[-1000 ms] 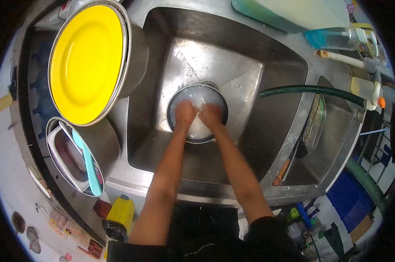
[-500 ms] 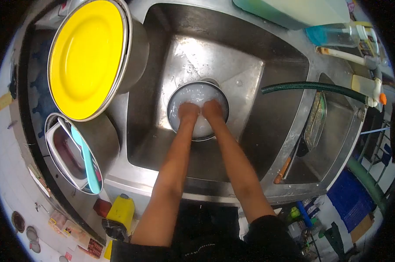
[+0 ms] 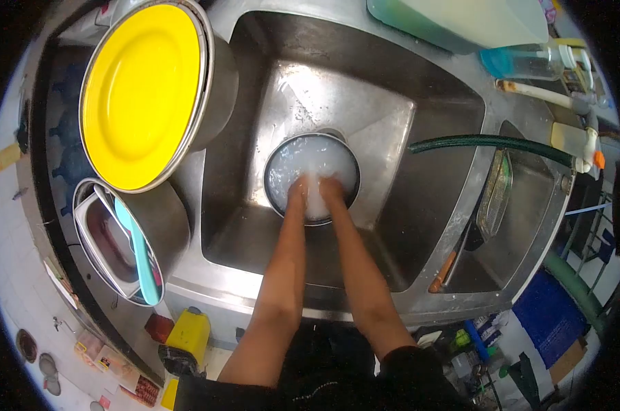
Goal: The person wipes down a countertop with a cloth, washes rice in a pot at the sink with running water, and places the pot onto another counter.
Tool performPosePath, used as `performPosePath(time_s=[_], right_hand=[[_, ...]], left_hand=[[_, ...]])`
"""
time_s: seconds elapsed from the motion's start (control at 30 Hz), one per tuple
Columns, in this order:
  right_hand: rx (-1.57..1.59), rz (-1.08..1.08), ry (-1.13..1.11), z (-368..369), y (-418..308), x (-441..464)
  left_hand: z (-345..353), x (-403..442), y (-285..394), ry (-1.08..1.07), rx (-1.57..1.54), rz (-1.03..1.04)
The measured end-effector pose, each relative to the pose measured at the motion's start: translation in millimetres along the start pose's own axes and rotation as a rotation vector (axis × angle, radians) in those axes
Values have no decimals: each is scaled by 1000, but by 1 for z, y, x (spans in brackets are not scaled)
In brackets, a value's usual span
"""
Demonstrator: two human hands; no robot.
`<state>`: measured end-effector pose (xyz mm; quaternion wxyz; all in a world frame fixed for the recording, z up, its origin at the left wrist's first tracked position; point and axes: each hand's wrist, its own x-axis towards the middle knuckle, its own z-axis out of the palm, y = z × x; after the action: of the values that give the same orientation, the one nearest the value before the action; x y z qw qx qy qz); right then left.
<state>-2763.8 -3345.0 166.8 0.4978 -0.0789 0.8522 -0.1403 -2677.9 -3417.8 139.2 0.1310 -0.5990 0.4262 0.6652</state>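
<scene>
A round metal bowl [image 3: 271, 195] of cloudy, whitish water stands on the floor of a steel sink [image 3: 385, 116]. Both hands are dipped in it side by side. My left hand [image 3: 299, 186] is sunk in the water left of the middle, and its fingers are hidden. Close to its right, my right hand [image 3: 330, 187] is also under the cloudy surface, fingers out of sight. Whatever the hands may hold cannot be made out.
On the left stand a large pot [image 3: 221, 89] topped by a yellow plate [image 3: 142, 96] and a smaller pot [image 3: 176, 219] with a turquoise spoon [image 3: 142, 264]. A green hose [image 3: 488, 140] reaches over the sink's right side. A bottle [image 3: 526, 61] lies at the upper right.
Both hands have sunk deeper into the cloudy water and drawn toward the bowl's near side. They were farther apart half a second ago. The camera view has shifted slightly.
</scene>
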Motion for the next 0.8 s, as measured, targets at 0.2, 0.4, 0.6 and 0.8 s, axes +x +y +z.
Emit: performPosePath(time_s=[0.2, 0.4, 0.6, 0.8], right_hand=[[-90, 79, 210, 22, 12, 18], [-114, -57, 443, -20, -26, -22], [-194, -352, 442, -7, 0, -10], [-225, -352, 257, -33, -28, -28]], left_hand=[[3, 11, 5, 154, 823, 114], [5, -38, 76, 434, 652, 170], [-10, -29, 77, 173, 991, 623], [-15, -31, 73, 93, 1084, 1123]])
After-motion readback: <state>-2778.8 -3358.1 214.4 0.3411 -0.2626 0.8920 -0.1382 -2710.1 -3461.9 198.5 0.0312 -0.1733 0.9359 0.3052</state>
